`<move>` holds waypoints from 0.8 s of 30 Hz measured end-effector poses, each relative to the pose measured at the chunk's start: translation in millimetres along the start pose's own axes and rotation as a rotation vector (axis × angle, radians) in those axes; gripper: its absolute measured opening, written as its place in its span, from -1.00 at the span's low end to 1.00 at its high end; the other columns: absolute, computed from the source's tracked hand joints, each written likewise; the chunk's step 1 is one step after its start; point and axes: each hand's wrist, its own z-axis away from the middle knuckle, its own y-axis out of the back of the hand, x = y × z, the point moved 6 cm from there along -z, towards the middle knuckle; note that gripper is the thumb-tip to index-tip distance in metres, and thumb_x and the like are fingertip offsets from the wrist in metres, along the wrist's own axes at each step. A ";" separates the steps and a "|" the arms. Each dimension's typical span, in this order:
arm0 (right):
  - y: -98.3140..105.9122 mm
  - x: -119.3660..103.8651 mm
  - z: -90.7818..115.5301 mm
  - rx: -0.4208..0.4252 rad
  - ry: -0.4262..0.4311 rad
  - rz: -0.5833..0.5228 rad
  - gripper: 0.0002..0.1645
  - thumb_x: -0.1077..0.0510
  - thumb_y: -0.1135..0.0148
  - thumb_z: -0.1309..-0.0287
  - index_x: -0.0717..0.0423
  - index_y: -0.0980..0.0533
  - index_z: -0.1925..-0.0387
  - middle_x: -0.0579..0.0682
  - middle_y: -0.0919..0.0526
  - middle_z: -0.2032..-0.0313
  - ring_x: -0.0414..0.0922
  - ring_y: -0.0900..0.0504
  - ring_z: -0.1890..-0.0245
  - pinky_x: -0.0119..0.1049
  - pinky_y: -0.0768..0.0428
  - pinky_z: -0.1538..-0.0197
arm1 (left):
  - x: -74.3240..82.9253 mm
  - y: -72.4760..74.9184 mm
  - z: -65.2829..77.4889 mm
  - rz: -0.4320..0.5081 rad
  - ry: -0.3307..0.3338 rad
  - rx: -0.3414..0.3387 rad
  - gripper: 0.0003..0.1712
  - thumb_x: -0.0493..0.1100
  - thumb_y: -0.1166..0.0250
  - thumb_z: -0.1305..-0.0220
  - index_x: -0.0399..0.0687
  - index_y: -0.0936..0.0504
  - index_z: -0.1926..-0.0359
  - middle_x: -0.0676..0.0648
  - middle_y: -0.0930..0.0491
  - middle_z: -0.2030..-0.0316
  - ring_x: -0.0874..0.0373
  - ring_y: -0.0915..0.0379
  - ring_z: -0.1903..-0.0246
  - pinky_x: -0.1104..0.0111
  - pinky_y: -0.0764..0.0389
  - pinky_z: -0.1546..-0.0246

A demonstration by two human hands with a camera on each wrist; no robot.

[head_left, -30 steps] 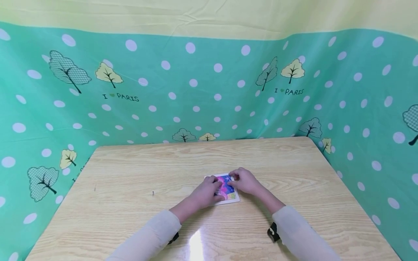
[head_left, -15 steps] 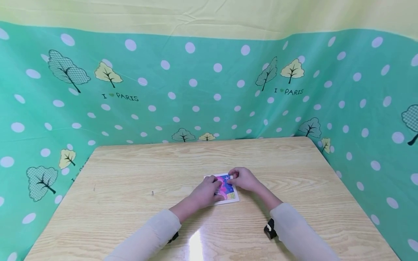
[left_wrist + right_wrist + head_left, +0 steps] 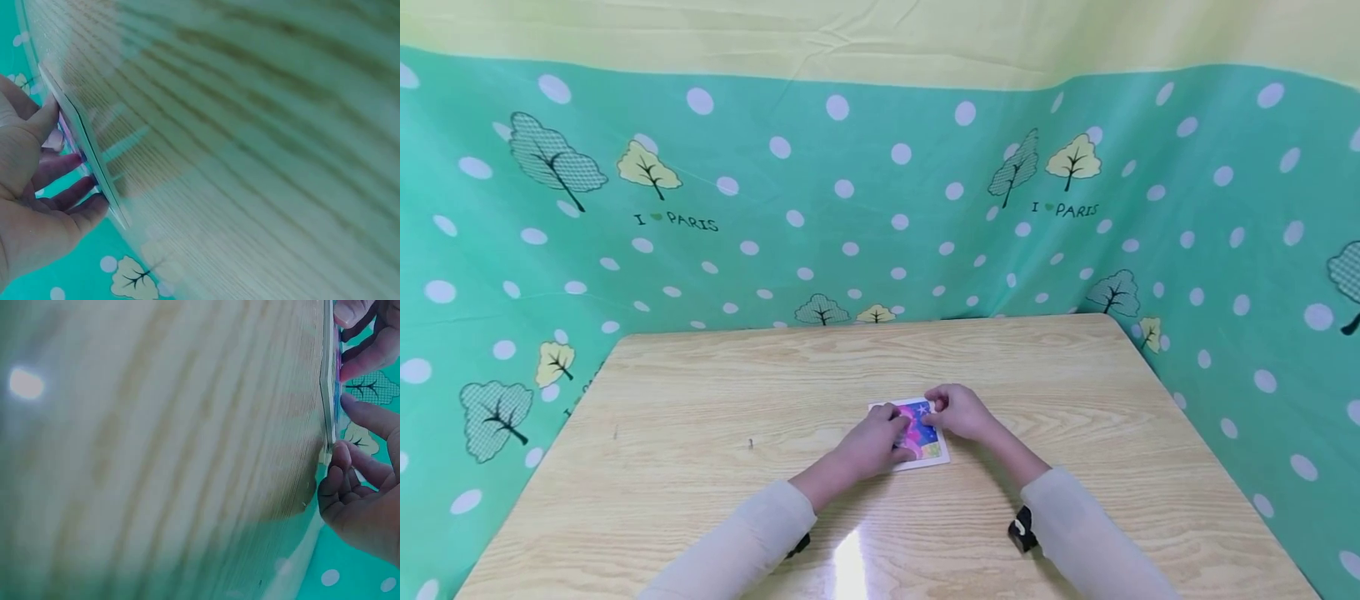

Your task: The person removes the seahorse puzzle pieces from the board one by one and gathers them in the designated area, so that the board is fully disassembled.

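A small square picture board [image 3: 929, 435] with a white border lies on the table; it looks like a puzzle, in blue and pink with a white star. My left hand [image 3: 871, 442] covers its left part, the loosely bent fingertips and thumb resting on its face. At the upper right corner is my right hand [image 3: 964, 415], its thumb on the picture and its index finger at the edge, other fingers curled. In the left wrist view the board [image 3: 90, 147] appears edge-on and thin. The right wrist view shows its edge [image 3: 327, 381] beside both hands' fingertips.
The wood-grain table [image 3: 700, 383] extends around the board. A small dark mark [image 3: 750, 443] lies on it to the left. Green polka-dot cloth [image 3: 850, 192] hangs behind and at both sides. Black straps [image 3: 1021, 530] show under the sleeves.
My right forearm has shifted slightly to the left. The board and the fingers stay almost where they were.
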 end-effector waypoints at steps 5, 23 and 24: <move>-0.3 -2.9 1.4 0.009 0.042 0.055 -0.57 0.20 -0.39 0.04 0.23 -0.58 0.07 -0.06 -0.48 0.45 -0.18 -0.40 0.42 -0.40 -0.39 0.35 | 1.2 1.0 -0.4 -0.010 0.008 -0.006 -0.34 0.17 -0.27 -0.15 -0.19 -0.49 -0.13 -0.21 -0.45 -0.05 -0.05 -0.38 -0.07 0.24 -0.51 -0.09; 1.9 -5.0 2.1 0.021 -0.029 -0.099 -0.61 0.30 -0.33 0.03 0.23 -0.53 0.08 0.00 -0.53 0.40 -0.19 -0.45 0.47 -0.44 -0.42 0.45 | 3.3 4.3 -0.7 -0.013 -0.001 -0.006 -0.35 0.13 -0.30 -0.14 -0.23 -0.51 -0.11 -0.22 -0.46 -0.02 -0.05 -0.39 -0.05 0.24 -0.49 -0.10; 2.0 -4.3 2.2 0.018 -0.033 -0.113 -0.61 0.30 -0.32 0.01 0.24 -0.53 0.07 0.00 -0.53 0.40 -0.19 -0.44 0.47 -0.45 -0.42 0.46 | 3.6 4.7 -0.4 -0.014 -0.003 -0.004 -0.36 0.13 -0.30 -0.14 -0.23 -0.51 -0.11 -0.22 -0.46 -0.02 -0.06 -0.39 -0.05 0.23 -0.49 -0.10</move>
